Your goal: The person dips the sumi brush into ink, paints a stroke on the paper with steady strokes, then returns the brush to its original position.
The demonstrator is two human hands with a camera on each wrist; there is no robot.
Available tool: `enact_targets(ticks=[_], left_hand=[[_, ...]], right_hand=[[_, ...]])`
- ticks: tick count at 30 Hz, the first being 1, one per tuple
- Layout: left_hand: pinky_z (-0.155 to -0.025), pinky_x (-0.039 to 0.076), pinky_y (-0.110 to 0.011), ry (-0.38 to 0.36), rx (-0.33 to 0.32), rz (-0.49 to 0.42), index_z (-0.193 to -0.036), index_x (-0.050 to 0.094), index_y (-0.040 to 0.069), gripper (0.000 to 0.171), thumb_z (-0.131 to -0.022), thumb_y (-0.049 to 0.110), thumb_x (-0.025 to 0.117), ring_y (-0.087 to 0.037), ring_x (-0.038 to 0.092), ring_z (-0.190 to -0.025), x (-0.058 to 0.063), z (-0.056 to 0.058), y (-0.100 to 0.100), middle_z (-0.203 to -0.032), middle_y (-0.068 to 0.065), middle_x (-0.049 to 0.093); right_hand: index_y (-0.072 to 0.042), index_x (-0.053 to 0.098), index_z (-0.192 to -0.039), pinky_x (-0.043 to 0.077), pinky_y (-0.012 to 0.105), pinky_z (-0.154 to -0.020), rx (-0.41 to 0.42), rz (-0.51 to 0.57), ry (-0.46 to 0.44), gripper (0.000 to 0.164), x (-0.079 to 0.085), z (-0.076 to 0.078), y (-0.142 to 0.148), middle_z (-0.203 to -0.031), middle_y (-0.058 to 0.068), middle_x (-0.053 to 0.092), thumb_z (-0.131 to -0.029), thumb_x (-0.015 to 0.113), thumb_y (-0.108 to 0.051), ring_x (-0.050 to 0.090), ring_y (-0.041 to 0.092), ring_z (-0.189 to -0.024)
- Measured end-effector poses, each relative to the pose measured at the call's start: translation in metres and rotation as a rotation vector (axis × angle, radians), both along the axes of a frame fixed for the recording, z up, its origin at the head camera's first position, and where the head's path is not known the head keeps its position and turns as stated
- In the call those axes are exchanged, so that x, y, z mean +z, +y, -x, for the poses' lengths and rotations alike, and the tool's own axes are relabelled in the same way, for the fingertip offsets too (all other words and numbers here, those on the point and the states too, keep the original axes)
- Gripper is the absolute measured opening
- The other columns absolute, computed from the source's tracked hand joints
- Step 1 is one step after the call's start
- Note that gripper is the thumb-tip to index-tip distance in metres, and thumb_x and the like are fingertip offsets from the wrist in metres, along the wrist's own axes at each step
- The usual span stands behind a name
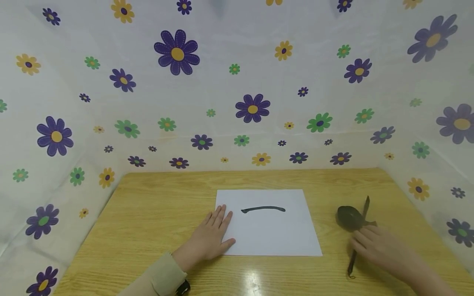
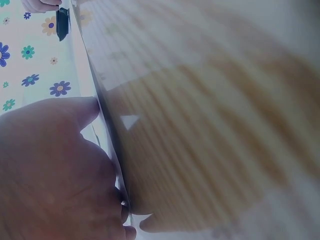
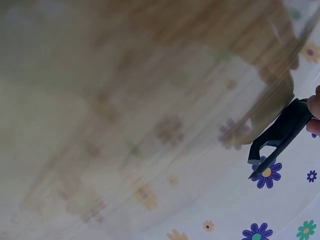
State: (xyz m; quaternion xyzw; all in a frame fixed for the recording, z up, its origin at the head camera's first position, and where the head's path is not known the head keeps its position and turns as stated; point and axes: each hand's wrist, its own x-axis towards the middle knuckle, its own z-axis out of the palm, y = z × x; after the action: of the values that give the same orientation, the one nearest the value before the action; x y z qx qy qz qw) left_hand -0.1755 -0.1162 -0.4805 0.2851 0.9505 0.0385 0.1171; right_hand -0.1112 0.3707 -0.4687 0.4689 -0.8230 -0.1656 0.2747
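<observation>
On the table lies a white paper sheet [image 1: 274, 234] bearing one thick black stroke [image 1: 263, 208] near its upper middle. My left hand [image 1: 211, 234] rests flat on the sheet's left edge, fingers spread; the left wrist view has it close up, with the thumb [image 2: 82, 110] along the table. At the right, my right hand [image 1: 381, 248] pinches the handle of a dark writing brush [image 1: 352, 261] with a small hanging loop. The brush lies slanted across a black ink dish [image 1: 349, 218], tip away from me. In the right wrist view, fingertips [image 3: 314, 105] meet the dish and brush.
The wooden table [image 1: 166, 197] stands within a flower-printed white cloth [image 1: 218, 90] that rises at the back and both sides. A black band [image 1: 182, 287] shows at the left sleeve's cuff.
</observation>
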Motion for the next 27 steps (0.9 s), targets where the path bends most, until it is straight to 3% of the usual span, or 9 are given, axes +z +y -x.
enact_targets(ticks=[20, 23, 27], left_hand=[[-0.135, 0.021, -0.055, -0.010, 0.007, -0.024, -0.169, 0.023, 0.005, 0.080, -0.110, 0.052, 0.050, -0.038, 0.013, -0.167, -0.0004, 0.0002, -0.0001, -0.178, -0.021, 0.013], [-0.135, 0.021, -0.055, -0.008, 0.010, -0.024, -0.169, 0.023, 0.005, 0.080, -0.110, 0.052, 0.050, -0.038, 0.014, -0.167, 0.0000, 0.0001, -0.0001, -0.178, -0.021, 0.013], [-0.135, 0.021, -0.055, -0.010, 0.010, -0.019, -0.169, 0.024, 0.004, 0.080, -0.110, 0.052, 0.050, -0.038, 0.014, -0.166, 0.0012, -0.0007, 0.0002, -0.178, -0.021, 0.013]], right_hand=[[-0.009, 0.069, -0.094, 0.057, 0.036, -0.074, 0.023, 0.013, 0.016, 0.076, -0.0051, -0.0012, 0.0043, -0.093, 0.003, 0.067, -0.112, -0.004, 0.001, 0.064, 0.021, -0.082], [-0.009, 0.070, -0.094, 0.057, 0.038, -0.074, 0.025, 0.021, 0.020, 0.071, -0.0055, -0.0013, 0.0050, -0.093, 0.006, 0.069, -0.109, 0.002, 0.007, 0.066, 0.023, -0.084], [-0.007, 0.069, -0.094, 0.056, 0.038, -0.074, 0.031, 0.035, 0.015, 0.052, -0.0052, -0.0018, 0.0051, -0.093, 0.008, 0.068, -0.097, 0.020, 0.009, 0.065, 0.024, -0.085]])
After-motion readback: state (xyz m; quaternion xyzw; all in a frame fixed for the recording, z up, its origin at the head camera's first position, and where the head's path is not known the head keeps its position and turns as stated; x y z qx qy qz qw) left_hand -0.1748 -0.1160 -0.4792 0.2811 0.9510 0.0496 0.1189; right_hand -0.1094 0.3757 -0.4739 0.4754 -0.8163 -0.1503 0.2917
